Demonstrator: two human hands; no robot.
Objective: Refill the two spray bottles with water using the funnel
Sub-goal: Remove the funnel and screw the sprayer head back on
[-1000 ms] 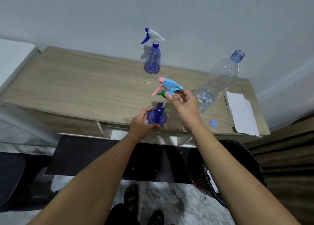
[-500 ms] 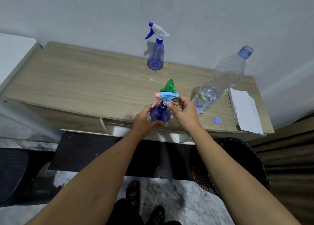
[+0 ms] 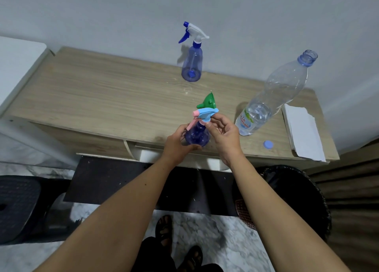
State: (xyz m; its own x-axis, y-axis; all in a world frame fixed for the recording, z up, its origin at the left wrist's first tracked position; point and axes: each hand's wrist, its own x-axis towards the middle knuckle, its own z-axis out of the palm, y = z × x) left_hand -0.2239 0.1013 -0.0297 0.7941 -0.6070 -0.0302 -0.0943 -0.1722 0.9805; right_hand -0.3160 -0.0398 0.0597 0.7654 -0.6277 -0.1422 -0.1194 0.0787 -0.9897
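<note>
Wooden desk below: left hand gripping spray bottle, right hand pinching its blue sprayer top, lifted off a second ago, now back on, so likely filled; green funnel just behind

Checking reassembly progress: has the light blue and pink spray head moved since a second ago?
Yes. The spray head came down onto the near bottle, which stayed at the table's front edge.

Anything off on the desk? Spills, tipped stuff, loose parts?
Mostly tidy. The green funnel lies tipped on its side behind the near spray bottle, and the water bottle stands uncapped, its blue cap loose on the desk. No clear spill.
</note>
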